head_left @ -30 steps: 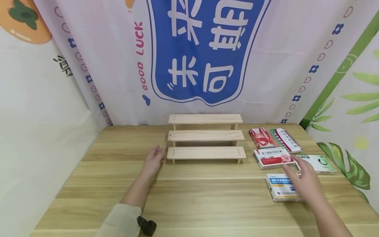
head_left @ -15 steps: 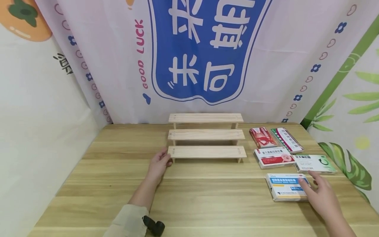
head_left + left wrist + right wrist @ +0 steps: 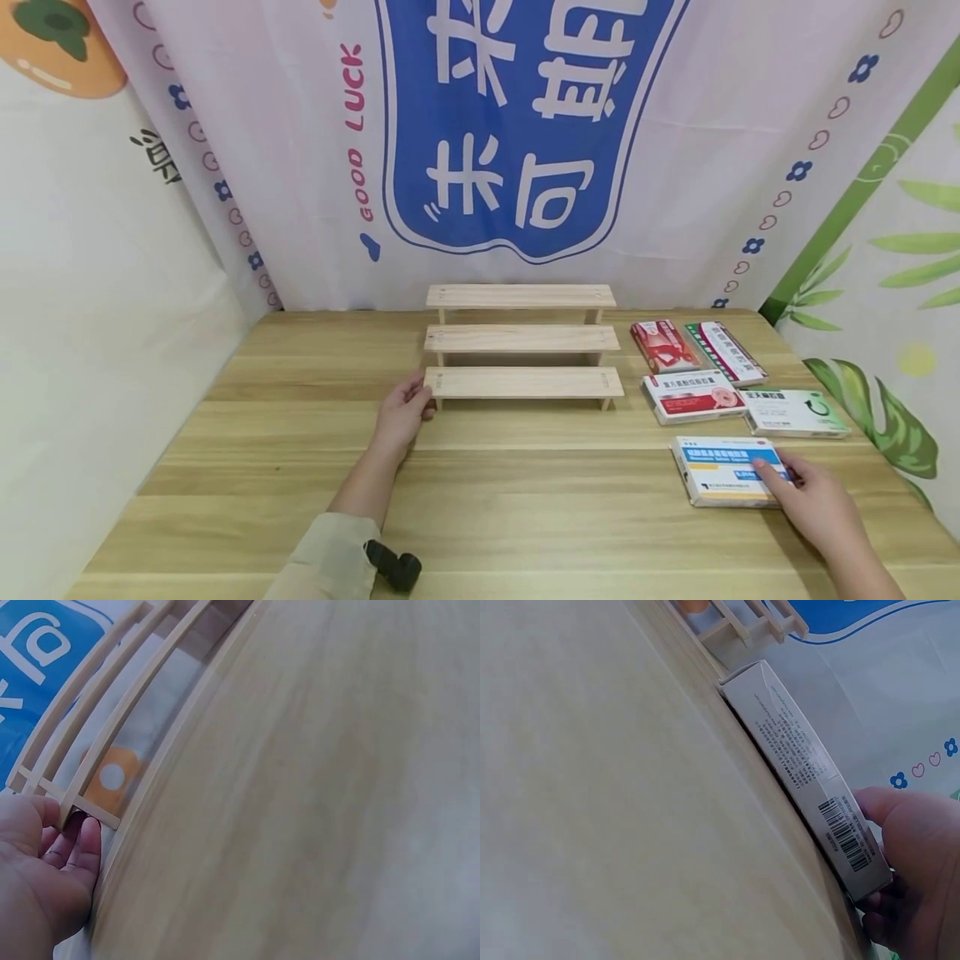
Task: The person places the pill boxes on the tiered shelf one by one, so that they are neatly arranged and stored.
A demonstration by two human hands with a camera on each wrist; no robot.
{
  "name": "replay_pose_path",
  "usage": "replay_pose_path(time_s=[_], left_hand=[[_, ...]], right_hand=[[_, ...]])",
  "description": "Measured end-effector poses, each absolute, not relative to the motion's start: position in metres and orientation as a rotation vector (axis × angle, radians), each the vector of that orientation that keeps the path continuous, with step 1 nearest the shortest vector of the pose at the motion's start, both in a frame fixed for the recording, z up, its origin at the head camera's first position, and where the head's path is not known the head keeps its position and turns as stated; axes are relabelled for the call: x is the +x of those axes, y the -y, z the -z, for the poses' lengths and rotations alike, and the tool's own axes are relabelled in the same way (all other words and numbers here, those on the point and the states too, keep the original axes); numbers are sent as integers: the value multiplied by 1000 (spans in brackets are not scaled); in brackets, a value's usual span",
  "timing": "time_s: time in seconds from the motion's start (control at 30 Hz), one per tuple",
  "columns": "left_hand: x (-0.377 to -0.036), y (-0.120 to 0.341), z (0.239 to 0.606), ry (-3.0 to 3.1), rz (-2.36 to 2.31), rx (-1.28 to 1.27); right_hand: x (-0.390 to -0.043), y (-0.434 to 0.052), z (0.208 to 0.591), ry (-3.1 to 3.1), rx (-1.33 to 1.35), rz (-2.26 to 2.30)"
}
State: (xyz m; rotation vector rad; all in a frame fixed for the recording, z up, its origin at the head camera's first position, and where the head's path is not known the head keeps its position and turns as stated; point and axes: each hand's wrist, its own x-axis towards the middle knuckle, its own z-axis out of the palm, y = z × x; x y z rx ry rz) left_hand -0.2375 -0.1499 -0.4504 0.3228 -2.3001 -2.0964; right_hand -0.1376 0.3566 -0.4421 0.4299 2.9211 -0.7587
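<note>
A three-step wooden display stand (image 3: 523, 382) stands at the back of the table. My left hand (image 3: 400, 417) pinches the left end of its lowest step, thumb above and fingers curled beneath in the left wrist view. To the right, my right hand (image 3: 819, 506) grips a blue-and-white medicine box (image 3: 716, 483) by its right end, thumb on the printed top. The right wrist view shows this box's long side with a barcode (image 3: 846, 832), low over the wooden surface. Its underside is hidden.
Behind the gripped box lie a red-and-white medicine box (image 3: 693, 397) and a green-and-white one (image 3: 797, 413). Farther back are a red box (image 3: 664, 346) and a white box with a green-purple edge (image 3: 727, 353). A printed curtain (image 3: 300, 167) hangs behind the wooden table (image 3: 300, 467).
My left hand has moved right and taken hold of the stand's lowest step. My right hand has come down from over the back boxes, and its fingers have closed on the blue-and-white box.
</note>
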Motion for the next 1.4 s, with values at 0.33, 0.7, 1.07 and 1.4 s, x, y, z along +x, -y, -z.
replay_pose_path(time_s=[0.33, 0.7, 1.07, 1.4], left_hand=[[-235, 153, 451, 2302, 2098, 336], [-232, 158, 452, 2280, 2111, 342], [-231, 156, 451, 2267, 2113, 335], [-237, 151, 454, 2251, 2121, 303]], right_hand=[[-139, -353, 444, -2900, 507, 867], [-140, -349, 448, -2892, 564, 1221], [-143, -357, 456, -2316, 420, 2040], [-155, -336, 430, -2077, 75, 2281]])
